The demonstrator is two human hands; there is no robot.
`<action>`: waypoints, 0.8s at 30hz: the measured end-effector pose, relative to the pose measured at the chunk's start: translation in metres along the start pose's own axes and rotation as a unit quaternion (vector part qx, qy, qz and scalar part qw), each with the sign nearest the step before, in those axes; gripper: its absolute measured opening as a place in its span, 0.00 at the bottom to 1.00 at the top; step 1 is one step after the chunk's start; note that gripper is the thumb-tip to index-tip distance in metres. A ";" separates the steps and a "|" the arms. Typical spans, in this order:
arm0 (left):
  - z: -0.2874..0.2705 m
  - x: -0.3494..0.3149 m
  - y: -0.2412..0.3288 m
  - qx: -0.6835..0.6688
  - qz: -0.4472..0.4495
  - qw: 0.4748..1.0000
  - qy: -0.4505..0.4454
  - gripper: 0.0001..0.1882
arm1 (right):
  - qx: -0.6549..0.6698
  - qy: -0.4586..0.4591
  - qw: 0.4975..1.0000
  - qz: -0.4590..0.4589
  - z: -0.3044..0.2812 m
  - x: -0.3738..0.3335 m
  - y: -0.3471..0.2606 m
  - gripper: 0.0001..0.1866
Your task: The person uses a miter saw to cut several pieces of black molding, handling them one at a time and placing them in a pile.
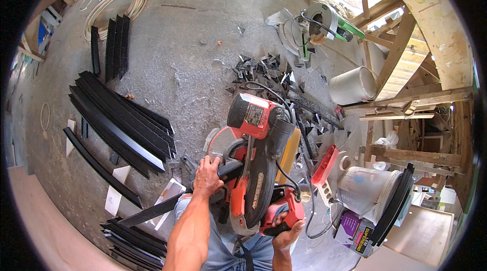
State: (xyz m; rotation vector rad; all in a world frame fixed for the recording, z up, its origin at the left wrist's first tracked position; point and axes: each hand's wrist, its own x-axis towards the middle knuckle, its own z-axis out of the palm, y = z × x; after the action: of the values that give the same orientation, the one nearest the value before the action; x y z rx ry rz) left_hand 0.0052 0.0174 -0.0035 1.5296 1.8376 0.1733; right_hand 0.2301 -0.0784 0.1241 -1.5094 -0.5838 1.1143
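Red-and-black power chop saw with round blade guard (264,169): stands with boxy motor housing (248,113) at far end, red loop handle (296,209) at near right. Long, slim black strip (157,210): slants from saw's left side to lower left; looks straight, material unclear.

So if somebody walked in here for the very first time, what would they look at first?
Probably the big red-and-black saw in the middle, with the right hand on its handle and the left hand at its left side. Next might come the jagged dark scraps scattered beyond it, then the long black strips lying to the left.
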 end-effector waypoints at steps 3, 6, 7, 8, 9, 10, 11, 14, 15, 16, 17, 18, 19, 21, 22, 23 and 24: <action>0.002 0.000 -0.002 -0.002 0.002 1.000 0.003 0.34 | -0.020 -0.006 1.000 -0.006 -0.001 0.000 0.001 0.44; 0.002 0.000 -0.002 -0.002 0.005 1.000 0.004 0.34 | -0.014 -0.002 1.000 -0.008 0.001 0.001 0.000 0.45; 0.002 0.001 -0.002 0.001 0.005 1.000 0.005 0.34 | -0.015 0.000 1.000 -0.008 0.002 0.001 -0.001 0.45; 0.001 0.001 -0.001 0.003 0.005 1.000 0.004 0.34 | -0.015 0.002 1.000 -0.009 0.002 0.001 -0.002 0.45; 0.002 0.001 -0.001 0.003 0.005 1.000 0.004 0.34 | -0.016 0.001 1.000 -0.010 0.003 0.001 -0.002 0.45; 0.002 0.001 -0.002 0.003 0.004 1.000 0.004 0.35 | -0.019 0.004 1.000 -0.011 0.004 0.001 -0.003 0.45; 0.003 0.000 -0.002 0.003 0.004 1.000 0.004 0.35 | -0.023 0.008 1.000 -0.013 0.005 0.001 -0.003 0.45; 0.003 0.000 -0.002 0.000 0.006 1.000 0.009 0.34 | -0.037 0.007 0.999 -0.019 0.005 0.001 -0.004 0.45; 0.003 0.000 -0.002 -0.002 0.008 1.000 0.011 0.34 | -0.036 0.007 0.999 -0.020 0.004 0.001 -0.002 0.45; 0.002 0.000 -0.001 -0.003 0.009 1.000 0.014 0.34 | -0.031 0.004 0.999 -0.018 0.000 0.001 0.002 0.46; 0.003 0.000 -0.002 -0.003 0.010 1.000 0.014 0.34 | -0.026 0.002 1.000 -0.017 -0.002 0.001 0.004 0.46; 0.002 0.000 -0.002 -0.005 0.011 1.000 0.015 0.33 | -0.025 0.002 1.000 -0.016 -0.003 0.002 0.005 0.46; 0.002 -0.001 -0.002 -0.007 0.012 1.000 0.016 0.33 | -0.028 -0.006 0.999 -0.019 -0.004 0.003 0.005 0.46; 0.000 -0.001 -0.001 -0.007 0.009 1.000 0.012 0.33 | -0.031 -0.013 0.999 -0.022 -0.003 0.003 0.004 0.46; -0.001 -0.001 0.000 -0.007 0.007 1.000 0.009 0.33 | -0.029 -0.009 0.999 -0.022 -0.001 0.003 0.003 0.46; 0.000 -0.001 0.000 -0.007 0.008 1.000 0.009 0.33 | -0.027 -0.004 0.999 -0.021 0.000 0.003 0.002 0.46; 0.000 0.000 0.000 -0.007 0.008 1.000 0.008 0.33 | -0.027 -0.004 0.999 -0.021 0.000 0.002 0.003 0.46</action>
State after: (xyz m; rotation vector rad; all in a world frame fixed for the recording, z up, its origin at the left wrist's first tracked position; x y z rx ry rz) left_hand 0.0049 0.0169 -0.0035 1.5369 1.8336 0.2058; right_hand 0.2303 -0.0768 0.1209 -1.5321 -0.6535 1.0803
